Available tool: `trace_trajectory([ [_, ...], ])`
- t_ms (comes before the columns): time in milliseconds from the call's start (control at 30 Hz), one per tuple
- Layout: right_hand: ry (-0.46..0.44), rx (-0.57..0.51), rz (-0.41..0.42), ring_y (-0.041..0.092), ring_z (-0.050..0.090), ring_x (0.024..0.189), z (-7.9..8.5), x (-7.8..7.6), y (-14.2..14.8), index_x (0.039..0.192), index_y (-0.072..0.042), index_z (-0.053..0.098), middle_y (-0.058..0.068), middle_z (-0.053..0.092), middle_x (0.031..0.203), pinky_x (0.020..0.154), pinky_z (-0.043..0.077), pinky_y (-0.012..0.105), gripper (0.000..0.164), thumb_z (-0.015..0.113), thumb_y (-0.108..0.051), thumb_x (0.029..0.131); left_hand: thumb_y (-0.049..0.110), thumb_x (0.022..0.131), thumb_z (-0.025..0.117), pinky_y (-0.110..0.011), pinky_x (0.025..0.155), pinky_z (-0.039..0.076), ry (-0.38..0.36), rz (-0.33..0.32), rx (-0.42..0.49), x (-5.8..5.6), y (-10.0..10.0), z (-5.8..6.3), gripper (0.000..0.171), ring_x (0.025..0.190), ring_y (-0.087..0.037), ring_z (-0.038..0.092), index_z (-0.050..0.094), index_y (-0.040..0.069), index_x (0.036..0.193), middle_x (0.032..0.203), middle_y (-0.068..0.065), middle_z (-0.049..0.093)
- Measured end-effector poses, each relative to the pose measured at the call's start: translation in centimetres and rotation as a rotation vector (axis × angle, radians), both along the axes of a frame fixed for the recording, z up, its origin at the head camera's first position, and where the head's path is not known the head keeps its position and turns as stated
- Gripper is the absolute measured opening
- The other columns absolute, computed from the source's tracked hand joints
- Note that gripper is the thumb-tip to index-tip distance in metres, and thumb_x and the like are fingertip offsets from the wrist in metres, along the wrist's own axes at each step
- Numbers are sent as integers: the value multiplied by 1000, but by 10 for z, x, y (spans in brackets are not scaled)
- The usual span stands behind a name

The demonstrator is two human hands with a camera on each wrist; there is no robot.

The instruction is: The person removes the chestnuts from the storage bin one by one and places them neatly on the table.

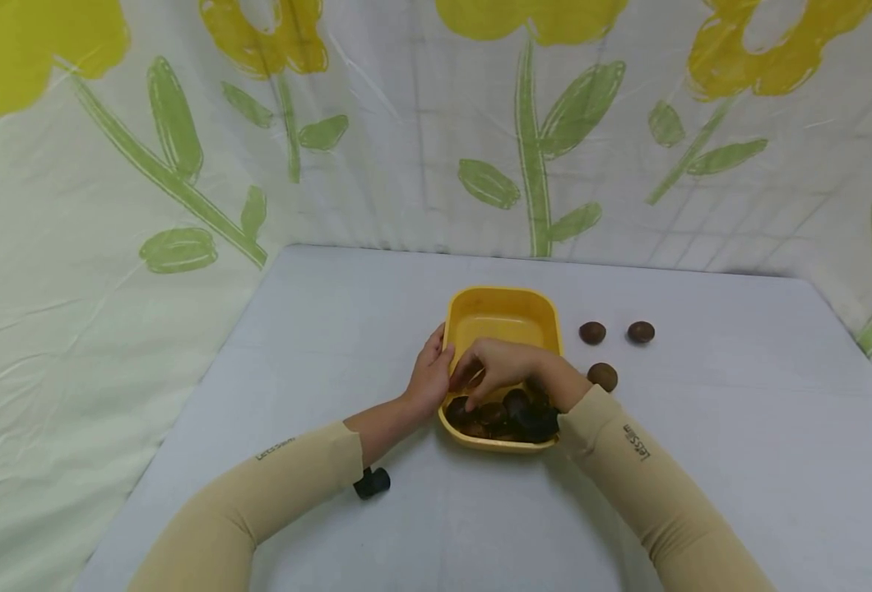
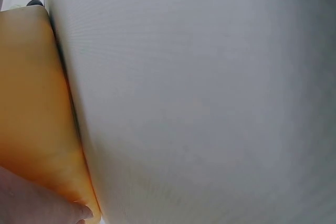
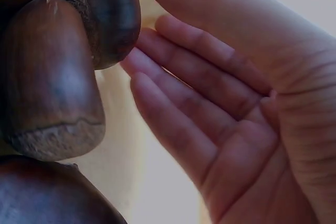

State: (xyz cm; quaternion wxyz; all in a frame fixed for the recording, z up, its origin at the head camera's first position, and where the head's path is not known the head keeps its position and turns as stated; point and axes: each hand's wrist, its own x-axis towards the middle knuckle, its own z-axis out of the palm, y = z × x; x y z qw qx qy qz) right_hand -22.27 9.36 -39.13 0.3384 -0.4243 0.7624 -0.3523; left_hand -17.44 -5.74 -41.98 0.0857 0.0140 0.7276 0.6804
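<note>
A yellow plastic tray (image 1: 501, 319) holds several glossy brown chestnuts (image 1: 493, 413) gathered at its near end. My left hand (image 1: 429, 374) lies against the tray's left outer wall, its fingers along the side. In the left wrist view, a fingertip rests low on the yellow wall (image 2: 31, 87). My right hand (image 1: 506, 366) reaches down into the tray, with thumb and fingers apart. In the right wrist view, its fingertips are right at a dark chestnut (image 3: 113, 19), beside another chestnut (image 3: 52, 77) with a pale rough base.
Right of the tray, loose chestnuts lie on the white tabletop (image 1: 710, 427): one chestnut (image 1: 592, 332), a second chestnut (image 1: 640, 332) farther right, and a third chestnut (image 1: 602, 376) nearer. A small black device (image 1: 372, 483) shows by the left forearm. A flower-printed curtain (image 1: 406, 164) hangs behind.
</note>
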Motion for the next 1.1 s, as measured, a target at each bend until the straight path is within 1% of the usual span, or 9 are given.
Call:
trace_trajectory([
  [233,-49,46,51,9,66,94,-7,0,-2,109,-3,69,6,70,105,82,54,22,36,77,-11,75,16,102,30,-41,115,23,-25,15,11,0,0,0,47,141,-20,26,20,9,148,154,-5,25],
  [433,-30,88,48,5,63,87,-5,3,-5,107,-3,68,3,70,101,79,54,20,35,78,-9,74,15,102,29,-42,115,23,-17,-11,50,0,-1,0,48,141,-23,26,18,6,148,155,-8,23],
  [500,-21,95,46,5,61,83,-4,3,-5,105,-3,68,2,70,97,77,53,19,33,78,-9,73,14,102,29,-43,115,22,-22,-21,59,1,-1,4,48,141,-25,25,17,5,148,155,-10,22],
  [600,-10,99,47,5,58,80,-3,3,-6,102,-3,68,2,69,94,74,52,19,31,78,-9,73,11,102,29,-44,115,21,-29,-34,73,5,-2,13,49,141,-28,23,15,2,148,155,-13,20],
  [700,8,99,40,5,58,80,-2,3,-5,100,-4,68,2,69,93,76,52,19,29,78,-10,73,9,102,29,-45,115,20,-27,-35,82,8,-1,21,49,141,-30,23,16,-1,147,154,-15,20],
  [800,18,88,19,5,60,83,-2,3,-4,100,-3,68,3,70,93,79,52,20,28,77,-10,74,9,102,29,-44,116,20,-21,-27,86,7,-1,16,48,141,-28,23,17,0,147,154,-14,21],
  [967,17,65,-11,7,62,88,3,2,-1,101,-2,68,3,70,95,84,52,23,28,76,-9,75,14,102,29,-42,116,20,-1,-12,49,1,-1,1,48,142,-24,23,18,4,148,155,-10,23],
  [1100,5,45,-49,10,63,92,7,0,6,100,-3,68,4,70,96,86,52,25,26,75,-7,75,17,103,30,-42,116,21,-13,1,31,0,0,-1,48,142,-21,23,19,8,148,155,-7,23],
])
